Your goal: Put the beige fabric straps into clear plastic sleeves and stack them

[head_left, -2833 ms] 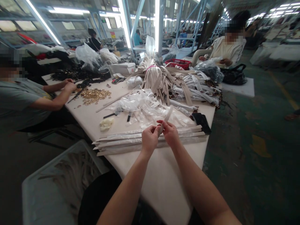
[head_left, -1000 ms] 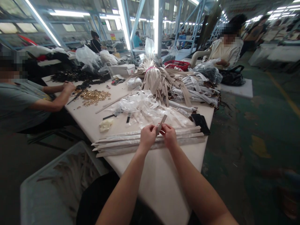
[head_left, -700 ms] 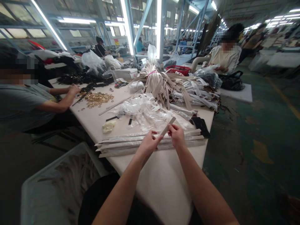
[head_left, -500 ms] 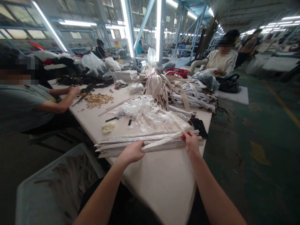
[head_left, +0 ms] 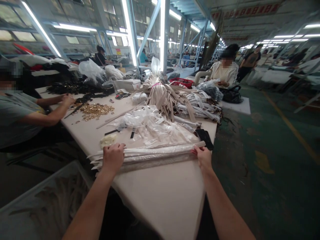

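Note:
Long pale straps (head_left: 155, 155) in clear plastic wrapping lie side by side across the near part of the table. My left hand (head_left: 113, 159) is closed over their left part, fingers curled round the upper strap. At the other end my right hand (head_left: 203, 157) pinches the same strap near its bare beige tip, thumb and fingers together. The strap runs fairly straight between both hands. Just beyond lies a crumpled heap of clear plastic sleeves (head_left: 150, 125). A crumpled pale yellow piece (head_left: 108, 140) sits beyond my left hand, and a black phone-like object (head_left: 204, 138) beyond my right.
A beige strap bundle (head_left: 160, 95) stands mid-table (head_left: 165, 190), near a red basket (head_left: 181, 82). Gold metal pieces (head_left: 97, 110) lie by a co-worker's hands (head_left: 67, 99) at left. A plastic bin (head_left: 50, 200) with straps stands low left. Another person sits beyond at right.
My left hand has moved left along the straps, away from my right hand. My right hand stays at the right end. The strap between them now lies straighter, and the view has turned slightly right.

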The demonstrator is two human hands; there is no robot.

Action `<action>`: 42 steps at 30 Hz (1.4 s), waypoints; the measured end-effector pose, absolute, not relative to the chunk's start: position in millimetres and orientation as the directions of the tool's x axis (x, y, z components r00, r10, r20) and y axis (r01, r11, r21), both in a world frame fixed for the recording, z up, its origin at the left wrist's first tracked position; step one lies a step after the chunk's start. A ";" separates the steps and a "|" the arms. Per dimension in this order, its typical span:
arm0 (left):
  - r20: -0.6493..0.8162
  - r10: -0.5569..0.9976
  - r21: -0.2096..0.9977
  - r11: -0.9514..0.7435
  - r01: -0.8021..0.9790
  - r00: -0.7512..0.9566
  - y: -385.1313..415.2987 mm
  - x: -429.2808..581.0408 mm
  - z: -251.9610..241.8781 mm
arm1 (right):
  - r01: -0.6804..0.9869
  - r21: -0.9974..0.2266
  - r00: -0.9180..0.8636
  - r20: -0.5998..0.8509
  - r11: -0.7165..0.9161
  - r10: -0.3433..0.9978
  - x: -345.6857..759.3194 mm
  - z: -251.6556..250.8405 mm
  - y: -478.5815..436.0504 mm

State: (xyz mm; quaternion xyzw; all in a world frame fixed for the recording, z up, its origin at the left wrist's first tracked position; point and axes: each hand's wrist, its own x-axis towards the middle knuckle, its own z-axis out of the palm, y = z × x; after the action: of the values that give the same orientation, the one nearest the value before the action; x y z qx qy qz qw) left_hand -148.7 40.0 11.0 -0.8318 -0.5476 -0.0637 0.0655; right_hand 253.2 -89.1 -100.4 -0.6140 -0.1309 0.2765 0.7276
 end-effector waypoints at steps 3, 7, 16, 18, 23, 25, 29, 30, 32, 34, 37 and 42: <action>0.100 0.923 -0.051 -0.367 0.929 0.370 43.5 -155.3 -12.6 | -0.083 -0.996 0.833 -0.078 -0.015 0.547 256.1 -96.4 -96.1; 0.148 0.918 -0.035 -0.368 0.929 0.369 35.0 -150.0 -24.4 | 0.502 -0.818 0.852 0.414 -0.279 0.320 266.5 -74.5 -98.2; 0.357 0.698 0.427 -0.713 0.556 0.621 -30.7 -26.2 -14.6 | 0.842 -0.346 0.508 0.248 -0.414 0.825 268.3 -38.0 -18.5; 0.370 0.738 0.582 -0.658 0.478 0.565 -35.4 -5.1 -26.1 | 0.838 -0.397 0.500 0.285 -0.374 0.818 259.0 -32.8 -15.9; 0.049 0.930 0.989 -0.096 0.113 0.365 -19.2 29.6 -47.1 | 0.643 -0.765 0.449 0.332 -0.042 0.829 199.4 -28.5 -51.1; -0.136 0.904 0.977 0.190 -0.096 0.405 -9.8 39.5 -49.3 | 0.567 -0.824 0.410 0.297 0.014 0.862 166.3 -33.8 -73.0; -0.269 0.848 0.855 0.429 -0.291 0.457 -0.5 43.0 -52.4 | 0.419 -0.908 0.359 0.167 0.001 0.918 121.2 -49.9 -107.2; -0.260 0.856 0.852 0.421 -0.310 0.448 -0.8 40.1 -53.8 | 0.372 -0.928 0.340 0.126 -0.010 0.932 117.2 -53.0 -111.3; -0.236 0.867 0.861 0.396 -0.319 0.440 -4.5 32.4 -57.4 | 0.236 -0.972 0.320 0.063 -0.015 0.945 116.2 -56.4 -113.3; -0.217 0.855 0.869 0.389 -0.305 0.471 -10.8 24.7 -62.1 | 0.081 -0.997 0.351 0.033 0.005 0.936 119.8 -57.2 -108.5; -0.137 0.854 0.889 0.329 -0.318 0.501 -20.6 17.3 -71.2 | 0.027 -0.999 0.404 0.036 0.027 0.914 122.8 -58.8 -96.5; 0.001 0.902 0.942 0.144 -0.303 0.432 -27.8 11.0 -87.7 | 0.096 -0.995 0.423 0.049 0.009 0.905 112.0 -73.6 -86.8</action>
State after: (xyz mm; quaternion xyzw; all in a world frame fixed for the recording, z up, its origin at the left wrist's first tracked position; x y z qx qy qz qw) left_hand 11.0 -27.8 -87.7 -0.4882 -0.3067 -0.4356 -0.6913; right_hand 112.0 -86.8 -73.6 -0.6118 -0.4088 0.3482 0.5808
